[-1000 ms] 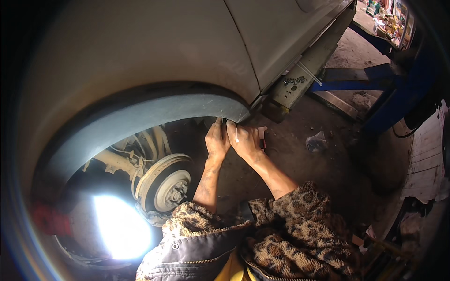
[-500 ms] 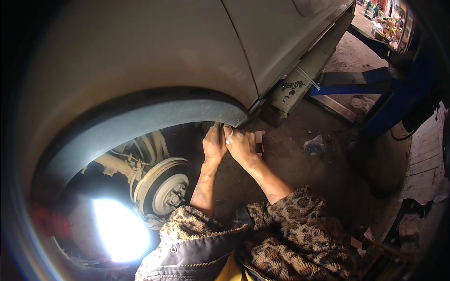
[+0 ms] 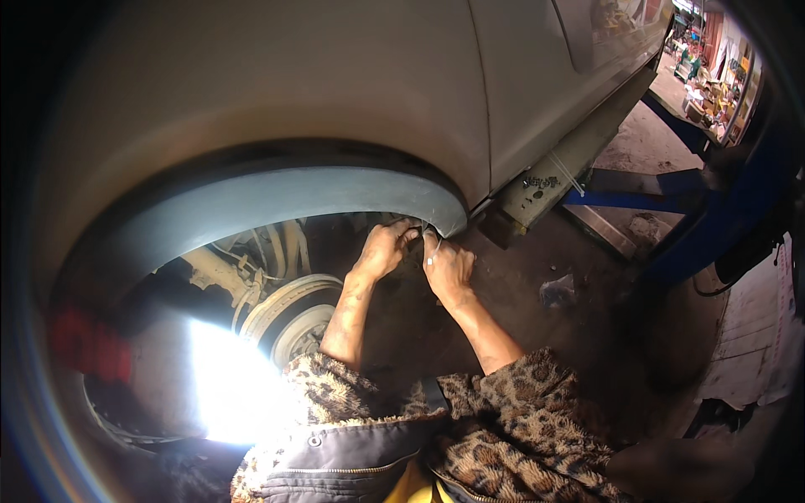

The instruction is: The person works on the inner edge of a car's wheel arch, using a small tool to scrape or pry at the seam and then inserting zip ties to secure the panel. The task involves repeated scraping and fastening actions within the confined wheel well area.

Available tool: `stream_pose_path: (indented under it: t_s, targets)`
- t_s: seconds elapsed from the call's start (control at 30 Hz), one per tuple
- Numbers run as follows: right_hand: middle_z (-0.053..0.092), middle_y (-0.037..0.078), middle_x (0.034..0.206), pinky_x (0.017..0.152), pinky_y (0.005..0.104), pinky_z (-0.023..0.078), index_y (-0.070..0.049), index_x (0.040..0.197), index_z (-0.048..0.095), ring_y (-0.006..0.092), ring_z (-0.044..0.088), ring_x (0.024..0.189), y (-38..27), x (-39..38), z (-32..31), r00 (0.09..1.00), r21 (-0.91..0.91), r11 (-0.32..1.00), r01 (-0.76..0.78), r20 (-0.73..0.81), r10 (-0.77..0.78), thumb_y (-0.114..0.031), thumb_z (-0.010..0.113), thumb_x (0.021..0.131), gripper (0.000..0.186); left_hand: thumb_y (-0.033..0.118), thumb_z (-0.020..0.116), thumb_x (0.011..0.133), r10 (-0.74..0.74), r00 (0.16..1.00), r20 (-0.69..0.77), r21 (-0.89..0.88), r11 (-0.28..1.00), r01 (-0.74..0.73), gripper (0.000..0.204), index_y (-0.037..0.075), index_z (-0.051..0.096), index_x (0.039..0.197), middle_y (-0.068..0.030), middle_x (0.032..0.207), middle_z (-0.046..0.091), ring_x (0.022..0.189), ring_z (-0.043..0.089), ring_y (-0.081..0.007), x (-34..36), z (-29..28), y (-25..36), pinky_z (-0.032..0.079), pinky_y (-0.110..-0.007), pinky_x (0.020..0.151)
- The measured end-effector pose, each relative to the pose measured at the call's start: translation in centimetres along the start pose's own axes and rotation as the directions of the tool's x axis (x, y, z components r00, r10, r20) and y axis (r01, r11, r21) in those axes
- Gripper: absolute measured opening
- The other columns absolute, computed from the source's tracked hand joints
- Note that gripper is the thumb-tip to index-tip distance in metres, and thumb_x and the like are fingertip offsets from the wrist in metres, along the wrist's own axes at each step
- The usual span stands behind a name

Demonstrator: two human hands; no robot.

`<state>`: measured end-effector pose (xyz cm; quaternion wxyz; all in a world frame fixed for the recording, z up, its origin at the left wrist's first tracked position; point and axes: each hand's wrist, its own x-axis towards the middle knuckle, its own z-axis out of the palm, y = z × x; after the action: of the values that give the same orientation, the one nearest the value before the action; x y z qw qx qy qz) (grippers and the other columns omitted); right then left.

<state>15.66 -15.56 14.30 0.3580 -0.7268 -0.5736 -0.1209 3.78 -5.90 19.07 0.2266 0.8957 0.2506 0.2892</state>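
Both my hands are raised to the underside of the grey wheel arch trim (image 3: 277, 194), close to its right-hand end. My left hand (image 3: 384, 251) is closed with its fingertips up against the trim's lower edge; what they grip is hidden. A little apart from it, my right hand (image 3: 449, 270) pinches a thin white strip with a small block at its end, which looks like a cable tie (image 3: 431, 261). Below and left of my hands is the bare wheel hub with its brake disc (image 3: 295, 331), no wheel mounted on it.
A light-coloured car body (image 3: 335, 75) fills the top. White strips (image 3: 568, 174) lie across the sill beam (image 3: 537, 191). A blue lift arm (image 3: 646, 194) stands at right. A glaring lamp (image 3: 235, 386) shines at lower left. A crumpled clear plastic piece (image 3: 558, 290) lies on the floor.
My hands have drawn apart, the left shifting leftward and the right moving slightly right and down. The whole view has turned a little, so the car sits further right.
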Motion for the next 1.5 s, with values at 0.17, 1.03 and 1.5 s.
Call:
stream_pose_path:
  t_s: [0.17, 1.03, 1.5]
  targets:
    - [0.065, 0.012, 0.063, 0.050, 0.0495, 0.049, -0.009, 0.093, 0.063, 0.0339, 0.066, 0.058, 0.0, 0.1, 0.8, 0.995, 0.061, 0.998, -0.019, -0.097, 0.024, -0.013, 0.055, 0.090, 0.009, 0.003, 0.062, 0.091, -0.089, 0.994, -0.068, -0.265, 0.962, 0.068, 0.008, -0.004, 0.063, 0.095, -0.0129, 0.086, 0.066, 0.076, 0.064, -0.0248, 0.6, 1.5, -0.9, 0.050, -0.034, 0.073]
    - [0.063, 0.009, 0.074, 0.045, 0.0238, 0.042, 0.000, 0.113, 0.058, 0.0145, 0.057, 0.054, -1.1, -2.4, -4.4, 0.659, 0.684, -0.474, -0.555, 0.709, 0.252, -0.036, 0.052, 0.099, 0.039, 0.016, 0.045, 0.099, -0.469, 0.881, -0.065, -0.996, -0.029, -0.089, 0.015, 0.004, 0.051, 0.104, -0.0208, 0.117, 0.061, 0.116, 0.059, -0.0336, -2.3, 3.0, -1.0, 0.049, -0.045, 0.098]
    - [0.054, -0.001, 0.062, 0.044, 0.0218, 0.037, 0.001, 0.096, 0.065, 0.0055, 0.046, 0.049, -1.5, -0.2, -1.4, 0.663, 0.776, -0.117, -0.620, 0.598, 0.451, -0.025, 0.049, 0.103, 0.031, 0.011, 0.036, 0.100, -0.589, 0.758, 0.279, -0.879, -0.475, -0.046, 0.024, 0.008, 0.042, 0.077, -0.0038, 0.073, 0.042, 0.068, 0.045, -0.0177, -5.3, 3.5, 0.0, 0.050, -0.041, 0.073]
